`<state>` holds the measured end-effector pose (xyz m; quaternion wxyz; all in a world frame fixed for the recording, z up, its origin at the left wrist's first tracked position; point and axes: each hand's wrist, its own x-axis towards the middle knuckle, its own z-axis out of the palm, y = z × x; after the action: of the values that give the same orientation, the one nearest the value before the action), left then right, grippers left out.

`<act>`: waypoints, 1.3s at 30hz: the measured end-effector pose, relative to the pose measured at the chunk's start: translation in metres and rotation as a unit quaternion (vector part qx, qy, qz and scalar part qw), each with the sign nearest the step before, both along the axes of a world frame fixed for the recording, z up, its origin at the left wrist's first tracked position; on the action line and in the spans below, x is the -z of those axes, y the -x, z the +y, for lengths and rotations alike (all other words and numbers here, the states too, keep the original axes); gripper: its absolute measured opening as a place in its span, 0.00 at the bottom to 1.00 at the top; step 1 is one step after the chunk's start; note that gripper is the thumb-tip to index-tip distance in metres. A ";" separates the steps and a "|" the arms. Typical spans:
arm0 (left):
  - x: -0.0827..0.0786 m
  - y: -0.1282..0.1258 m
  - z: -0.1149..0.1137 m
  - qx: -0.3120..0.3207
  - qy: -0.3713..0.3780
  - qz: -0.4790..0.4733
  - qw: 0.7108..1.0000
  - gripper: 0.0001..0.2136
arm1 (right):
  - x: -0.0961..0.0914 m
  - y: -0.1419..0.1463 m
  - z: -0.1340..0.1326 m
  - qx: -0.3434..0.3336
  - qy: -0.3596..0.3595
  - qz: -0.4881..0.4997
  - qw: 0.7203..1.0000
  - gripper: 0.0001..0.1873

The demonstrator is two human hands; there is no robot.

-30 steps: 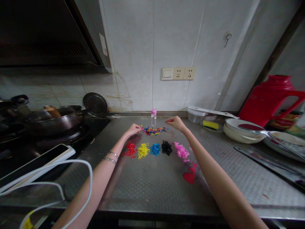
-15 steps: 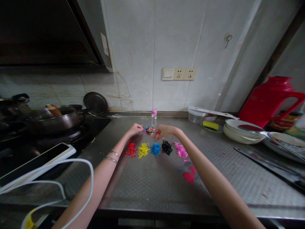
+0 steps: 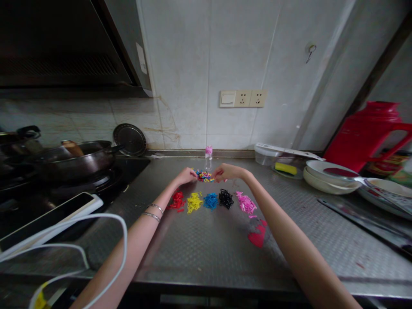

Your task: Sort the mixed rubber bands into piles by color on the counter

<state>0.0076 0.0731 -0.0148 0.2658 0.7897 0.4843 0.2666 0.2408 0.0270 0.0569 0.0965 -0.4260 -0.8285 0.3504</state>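
A mixed pile of small colored bands [image 3: 204,175], which look like rubber hair ties, lies on the metal counter. At its left edge, my left hand [image 3: 186,176] has its fingers pinched together. My right hand [image 3: 227,172] reaches the pile's right edge, fingers bent down and closed. What either hand's fingertips hold is too small to make out. Nearer to me are single-color heaps in a row: red bands [image 3: 177,200], yellow bands [image 3: 194,202], blue bands [image 3: 210,201], black bands [image 3: 225,198] and pink bands [image 3: 246,203].
Behind the mixed pile stands a clear bottle with a pink cap [image 3: 208,155]. On the left are a pan [image 3: 80,161] on the stove and a white cable [image 3: 124,240]. Bowls [image 3: 328,182], a knife [image 3: 357,221] and a red thermos [image 3: 360,137] occupy the right side.
My right hand has moved from above the blue heap up to the mixed pile's right edge. My left hand has shifted slightly right, staying at the pile.
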 end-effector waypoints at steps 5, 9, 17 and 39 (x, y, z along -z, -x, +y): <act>0.003 -0.007 -0.004 0.020 -0.009 0.026 0.999 0.11 | 0.003 -0.016 0.009 0.056 -0.048 0.025 0.997 0.15; 0.007 -0.010 -0.003 0.017 -0.029 0.042 0.999 0.11 | 0.012 -0.026 0.016 0.102 -0.046 0.032 0.993 0.14; -0.003 -0.010 -0.005 0.013 -0.064 0.053 0.996 0.09 | 0.029 -0.037 0.023 0.144 -0.028 0.021 0.989 0.14; -0.076 0.003 -0.018 0.093 -0.016 0.036 0.995 0.09 | 0.062 -0.004 0.024 0.121 -0.227 -0.077 0.963 0.19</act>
<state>0.0050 0.0553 0.0613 0.2596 0.8443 0.4139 0.2201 0.2451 0.0510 -0.0056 0.1682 -0.5161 -0.8333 0.1045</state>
